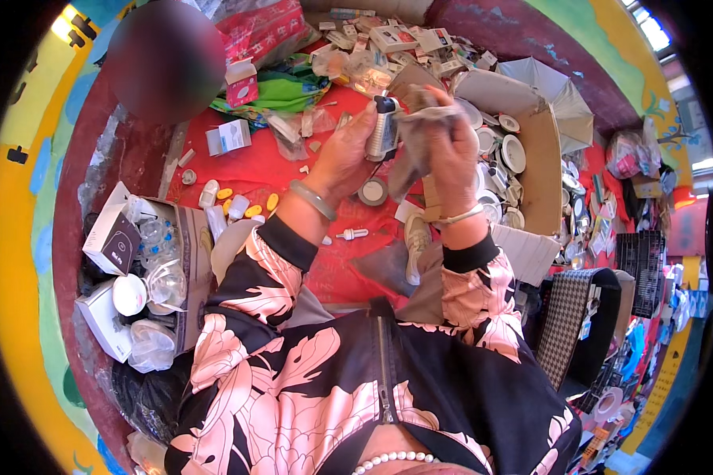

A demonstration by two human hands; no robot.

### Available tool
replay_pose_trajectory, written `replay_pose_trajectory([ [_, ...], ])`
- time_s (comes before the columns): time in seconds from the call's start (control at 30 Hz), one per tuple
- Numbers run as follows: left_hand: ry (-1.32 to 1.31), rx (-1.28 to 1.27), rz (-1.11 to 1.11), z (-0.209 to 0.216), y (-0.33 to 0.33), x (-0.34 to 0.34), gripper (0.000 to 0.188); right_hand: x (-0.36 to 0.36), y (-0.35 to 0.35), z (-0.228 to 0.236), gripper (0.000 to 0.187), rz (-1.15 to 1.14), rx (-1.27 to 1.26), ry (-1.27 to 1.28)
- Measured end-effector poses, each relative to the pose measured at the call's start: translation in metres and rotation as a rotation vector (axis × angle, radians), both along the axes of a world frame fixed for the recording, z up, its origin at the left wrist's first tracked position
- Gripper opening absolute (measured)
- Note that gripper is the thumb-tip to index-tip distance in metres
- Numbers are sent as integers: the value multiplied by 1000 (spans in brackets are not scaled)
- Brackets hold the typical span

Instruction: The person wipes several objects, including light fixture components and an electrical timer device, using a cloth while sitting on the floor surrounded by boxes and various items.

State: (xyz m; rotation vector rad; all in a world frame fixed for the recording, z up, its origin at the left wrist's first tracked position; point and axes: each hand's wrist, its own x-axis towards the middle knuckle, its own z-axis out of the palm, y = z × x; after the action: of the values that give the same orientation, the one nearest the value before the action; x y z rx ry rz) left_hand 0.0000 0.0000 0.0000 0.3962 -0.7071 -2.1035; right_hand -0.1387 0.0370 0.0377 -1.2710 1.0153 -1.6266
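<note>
In front of me, over a red cloth (325, 269), both forearms reach forward. My left hand (347, 154) is closed round a small white device (383, 131) with ribbed sides, a dark face and a black top; its exact kind is unclear. Close beside it, my right hand (454, 154) grips a crumpled grey cloth (410, 150), which hangs below the fingers and is slightly blurred. Whether cloth and device touch, I cannot tell. Just below the hands lies a round white-rimmed disc (372, 191). A white plug-like piece (352, 234) rests nearer to me.
Right of my hands, a cardboard box (543, 170) holds many round white fittings. Another carton (194, 273) at left contains clear plastic-wrapped items. Small yellow pieces (253, 211) lie near my left forearm. Small boxes (392, 39) pile up at the far side. A blurred patch covers the upper left.
</note>
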Motion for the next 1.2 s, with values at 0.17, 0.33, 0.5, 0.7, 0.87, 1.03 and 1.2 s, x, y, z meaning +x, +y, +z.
replay_pose_trajectory([
  [0.17,96,123,180,5,-1,-2,33,25,-12,-24,53,-142,-337,914],
  [0.33,136,176,248,-9,-15,16,30,39,5,-29,55,-15,-353,1057],
  [0.5,180,115,185,1,-13,22,27,35,9,-15,51,42,-400,1035],
  [0.7,202,-2,49,17,9,-4,31,14,-5,-7,36,-316,-413,636],
  [0.87,65,-11,11,23,15,6,36,-23,-17,0,17,-259,-101,-306],
  [1.03,60,-42,-14,20,7,12,36,-23,-11,-3,21,-223,-98,-43],
  [1.2,157,21,139,2,-4,-4,28,22,-15,-6,37,-148,-367,844],
])
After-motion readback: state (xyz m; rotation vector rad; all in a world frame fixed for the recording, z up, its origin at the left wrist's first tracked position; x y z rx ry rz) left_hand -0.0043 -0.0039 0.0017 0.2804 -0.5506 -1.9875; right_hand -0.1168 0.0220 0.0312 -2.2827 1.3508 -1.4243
